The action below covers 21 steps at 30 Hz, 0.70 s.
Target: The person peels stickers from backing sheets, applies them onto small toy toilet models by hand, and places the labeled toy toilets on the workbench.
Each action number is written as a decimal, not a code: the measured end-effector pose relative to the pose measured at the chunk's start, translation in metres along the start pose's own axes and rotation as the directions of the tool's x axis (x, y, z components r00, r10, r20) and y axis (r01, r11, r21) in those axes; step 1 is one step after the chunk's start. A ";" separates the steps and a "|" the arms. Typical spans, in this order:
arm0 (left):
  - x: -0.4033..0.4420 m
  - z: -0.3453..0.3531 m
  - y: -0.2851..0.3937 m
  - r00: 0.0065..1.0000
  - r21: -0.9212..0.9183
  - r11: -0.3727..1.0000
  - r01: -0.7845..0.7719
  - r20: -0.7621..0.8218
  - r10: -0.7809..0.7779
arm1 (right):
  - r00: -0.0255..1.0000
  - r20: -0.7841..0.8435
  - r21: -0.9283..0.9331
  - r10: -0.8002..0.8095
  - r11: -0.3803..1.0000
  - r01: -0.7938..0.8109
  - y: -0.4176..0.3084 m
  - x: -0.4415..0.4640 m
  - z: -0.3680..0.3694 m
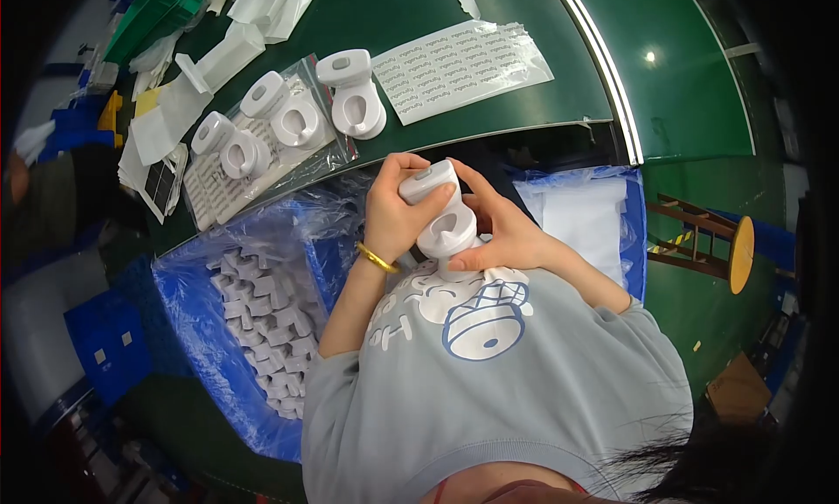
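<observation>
Close to my chest, a small white toy toilet (450,229) with a grey button on its tank is held between both hands. My left hand (398,203) is wrapped round the tank, its thumb across the front. My right hand (502,224) grips the bowl and base from the other side, thumb low on the base. On the green table ahead stand three like toilets: a left one (232,146), a middle one (284,111) and a right one (352,93). Beside them lies a sheet of printed stickers (463,67).
Below left is a blue bin lined with plastic (197,329), holding several white parts (271,329). Another blue bin with white sheets (581,220) stands at right. Paper strips (232,54) and a green crate (153,19) lie back left. A wooden stool (740,255) is at far right.
</observation>
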<state>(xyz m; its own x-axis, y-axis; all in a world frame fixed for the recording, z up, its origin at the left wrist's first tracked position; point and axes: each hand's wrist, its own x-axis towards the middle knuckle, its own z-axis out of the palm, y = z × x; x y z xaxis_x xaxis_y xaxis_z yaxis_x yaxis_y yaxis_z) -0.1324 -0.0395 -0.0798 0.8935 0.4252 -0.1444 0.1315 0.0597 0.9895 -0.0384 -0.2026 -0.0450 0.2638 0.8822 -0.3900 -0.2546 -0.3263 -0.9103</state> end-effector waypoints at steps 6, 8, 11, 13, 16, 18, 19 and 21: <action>-0.009 -0.013 -0.002 0.988 -0.247 0.969 0.024 0.153 0.015 | 0.993 -0.022 0.151 -0.115 0.982 0.117 0.010 0.001 0.000; -0.015 -0.022 -0.002 0.972 -0.303 0.952 0.042 0.232 0.031 | 0.991 0.017 0.210 -0.131 0.970 0.124 0.012 0.002 -0.002; -0.019 -0.025 -0.007 0.979 -0.344 0.939 0.009 0.194 0.062 | 0.987 0.034 0.265 -0.154 0.954 0.140 0.011 0.005 -0.002; -0.022 -0.026 -0.003 0.991 -0.407 0.912 0.054 0.133 0.001 | 0.981 0.069 0.262 -0.182 0.952 0.158 0.010 0.010 0.000; -0.027 -0.031 0.005 0.999 -0.445 0.895 0.033 0.022 -0.026 | 0.954 0.120 0.266 -0.275 0.935 0.236 0.012 0.021 0.004; -0.030 -0.043 0.011 0.998 -0.433 0.901 -0.015 -0.066 -0.015 | 0.941 0.108 0.289 -0.322 0.915 0.280 0.010 0.027 0.008; -0.033 -0.055 0.021 0.988 -0.399 0.912 -0.098 -0.152 0.040 | 0.942 0.086 0.322 -0.325 0.904 0.283 0.014 0.029 0.006; -0.040 -0.091 0.043 0.922 -0.338 0.903 -0.266 -0.363 0.136 | 0.934 0.030 0.327 -0.357 0.886 0.328 0.020 0.034 0.003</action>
<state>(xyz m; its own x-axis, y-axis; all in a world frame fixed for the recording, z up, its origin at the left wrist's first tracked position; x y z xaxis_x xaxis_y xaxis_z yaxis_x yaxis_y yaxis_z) -0.2010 0.0280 -0.0310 0.6859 0.7277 0.0026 -0.2643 0.2457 0.9326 -0.0371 -0.1783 -0.0756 0.3092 0.9504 -0.0347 -0.4436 0.1118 -0.8892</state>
